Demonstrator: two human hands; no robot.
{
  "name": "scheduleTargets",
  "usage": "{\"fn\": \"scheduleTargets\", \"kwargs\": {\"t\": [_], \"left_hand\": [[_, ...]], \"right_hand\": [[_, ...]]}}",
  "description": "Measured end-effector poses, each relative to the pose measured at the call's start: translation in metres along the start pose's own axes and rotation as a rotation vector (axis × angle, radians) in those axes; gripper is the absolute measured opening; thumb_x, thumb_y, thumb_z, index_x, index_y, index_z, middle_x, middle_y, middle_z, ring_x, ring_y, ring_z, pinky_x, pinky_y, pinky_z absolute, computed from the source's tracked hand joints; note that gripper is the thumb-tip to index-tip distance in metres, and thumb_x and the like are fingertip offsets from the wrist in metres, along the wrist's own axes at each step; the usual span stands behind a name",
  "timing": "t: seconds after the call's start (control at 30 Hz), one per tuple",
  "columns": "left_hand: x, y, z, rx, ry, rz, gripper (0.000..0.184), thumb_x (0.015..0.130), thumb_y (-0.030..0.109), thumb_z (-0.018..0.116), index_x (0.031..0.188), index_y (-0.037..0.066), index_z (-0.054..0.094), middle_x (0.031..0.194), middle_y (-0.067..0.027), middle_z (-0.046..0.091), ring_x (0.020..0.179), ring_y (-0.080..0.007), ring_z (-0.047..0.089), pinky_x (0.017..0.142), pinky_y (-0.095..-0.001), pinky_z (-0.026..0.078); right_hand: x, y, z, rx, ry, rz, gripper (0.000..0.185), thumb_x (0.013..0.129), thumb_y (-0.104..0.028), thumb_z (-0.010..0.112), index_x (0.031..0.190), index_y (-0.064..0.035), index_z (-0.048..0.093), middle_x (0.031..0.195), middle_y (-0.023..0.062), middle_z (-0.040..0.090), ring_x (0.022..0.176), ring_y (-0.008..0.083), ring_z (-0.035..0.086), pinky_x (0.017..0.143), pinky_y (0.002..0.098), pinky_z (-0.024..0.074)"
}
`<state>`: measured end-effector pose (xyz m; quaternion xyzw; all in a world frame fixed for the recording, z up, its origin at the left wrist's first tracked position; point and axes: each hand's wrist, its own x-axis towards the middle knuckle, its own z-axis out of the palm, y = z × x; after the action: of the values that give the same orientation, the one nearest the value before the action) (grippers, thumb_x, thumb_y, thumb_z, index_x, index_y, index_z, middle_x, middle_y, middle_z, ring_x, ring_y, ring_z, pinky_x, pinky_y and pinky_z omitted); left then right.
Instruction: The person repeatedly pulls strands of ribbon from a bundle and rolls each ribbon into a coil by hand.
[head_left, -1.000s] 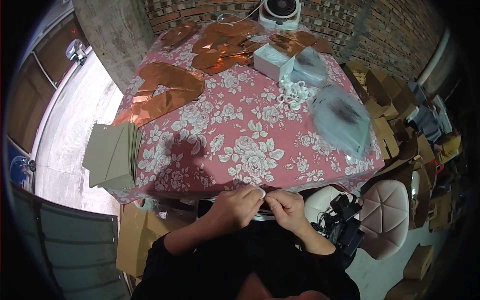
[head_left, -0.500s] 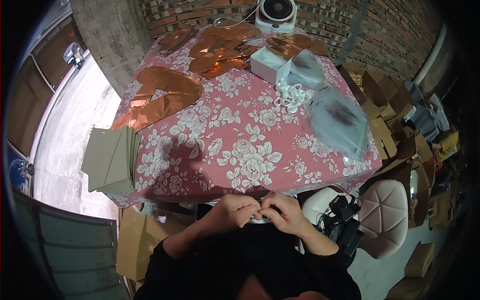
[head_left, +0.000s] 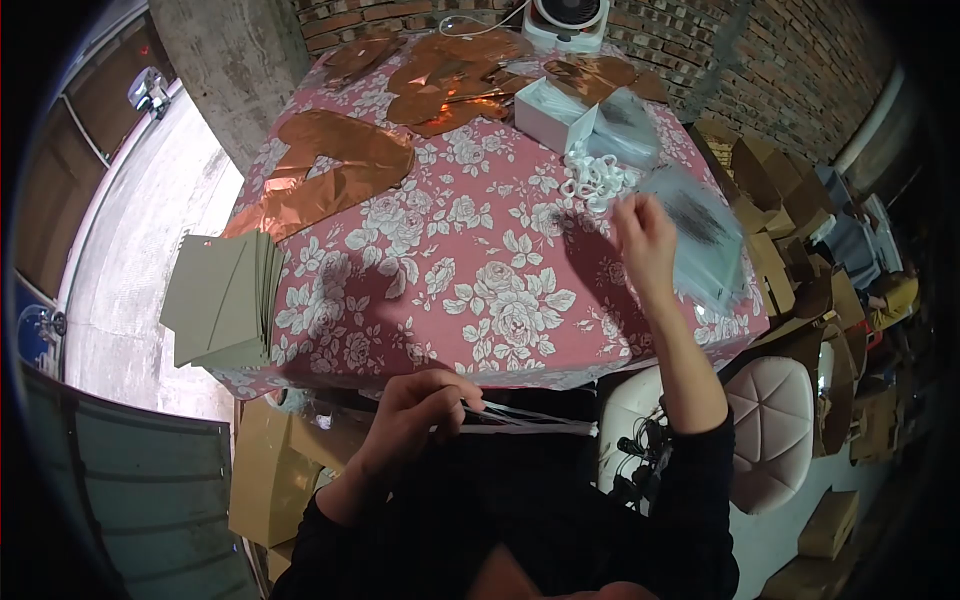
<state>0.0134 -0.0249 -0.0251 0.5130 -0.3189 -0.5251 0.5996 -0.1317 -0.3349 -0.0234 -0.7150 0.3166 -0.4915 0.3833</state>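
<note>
white strands (head_left: pixel 530 423), thin and bunched, run sideways from the left hand (head_left: pixel 425 412), pinched between its thumb and fingers, near the close edge of the pink floral tablecloth (head_left: pixel 450 335). their loose end, a small pale tip, sits well below the right hand (head_left: pixel 646 240).

right hand, as i see it from my remote post: stretched out over the cloth, fingers curled inward. fingertips hidden, so i cannot tell whether it pinches anything. both hands well apart, the left one lower and close to the body.

just beyond the right hand i note a pile of white rings (head_left: pixel 598 180); contact unclear to me. clear plastic bags (head_left: pixel 710 255) lie to its right, partly covered by it in my view. past the rings, a white box (head_left: pixel 553 118).

beyond the left hand, copper foil (head_left: pixel 335 180) lies flat; to that hand's left, a stack of olive-grey cards (head_left: pixel 220 300). farthest from both, a fan (head_left: pixel 566 30).
</note>
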Motion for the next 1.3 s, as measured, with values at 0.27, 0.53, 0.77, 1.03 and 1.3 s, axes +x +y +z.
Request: {"fn": "scheduleTargets", "kwargs": {"t": [0.27,0.53,0.77,1.03,1.3], "left_hand": [[-0.013,-0.022,-0.022,0.084,0.048,-0.073,0.025,0.096,0.014,0.051,0.092,-0.004,0.067,0.067,-0.0038,0.060,0.053,-0.0061,0.049,0.049,-0.0200,0.037],[-0.028,-0.067,-0.049,0.346,0.163,-0.355,0.023,0.094,0.019,0.057,0.095,0.000,0.069,0.078,-0.0024,0.066,0.059,-0.0044,0.053,0.051,-0.0199,0.040],[-0.022,-0.116,-0.060,0.553,0.125,-0.365,0.024,0.094,0.020,0.057,0.094,-0.001,0.069,0.075,-0.0011,0.065,0.062,-0.0049,0.054,0.054,-0.0229,0.042],[-0.020,-0.115,-0.052,0.571,0.139,-0.396,0.028,0.092,0.024,0.059,0.090,-0.003,0.068,0.070,-0.0072,0.065,0.065,-0.0101,0.056,0.062,-0.0290,0.047],[-0.018,-0.121,-0.055,0.594,0.114,-0.380,0.025,0.094,0.022,0.057,0.094,0.000,0.068,0.074,-0.0012,0.065,0.061,-0.0058,0.054,0.053,-0.0244,0.043]], "right_hand": [[0.002,0.017,-0.035,-0.327,-0.053,0.026,0.026,0.098,-0.016,0.056,0.112,0.0022,0.067,0.084,0.0041,0.069,0.057,0.0048,0.052,0.053,0.0221,0.0422],[-0.131,-0.035,-0.086,0.009,-0.755,0.076,0.018,0.085,-0.009,0.069,0.072,-0.0017,0.060,0.064,0.0019,0.056,0.057,0.0086,0.049,0.052,0.0255,0.0375],[-0.208,0.065,-0.073,-0.241,-1.053,0.337,0.006,0.085,-0.005,0.065,0.085,0.0005,0.063,0.070,0.0087,0.059,0.064,0.0193,0.059,0.062,0.0308,0.0465],[-0.232,0.120,-0.039,-0.203,-0.916,0.282,0.015,0.077,-0.005,0.072,0.091,-0.0038,0.068,0.081,0.0115,0.063,0.085,0.0301,0.061,0.077,0.0360,0.0498],[-0.239,0.129,-0.019,-0.414,-1.012,0.074,0.011,0.076,-0.010,0.070,0.086,-0.0037,0.068,0.080,0.0124,0.063,0.090,0.0318,0.060,0.085,0.0406,0.0483]]}}
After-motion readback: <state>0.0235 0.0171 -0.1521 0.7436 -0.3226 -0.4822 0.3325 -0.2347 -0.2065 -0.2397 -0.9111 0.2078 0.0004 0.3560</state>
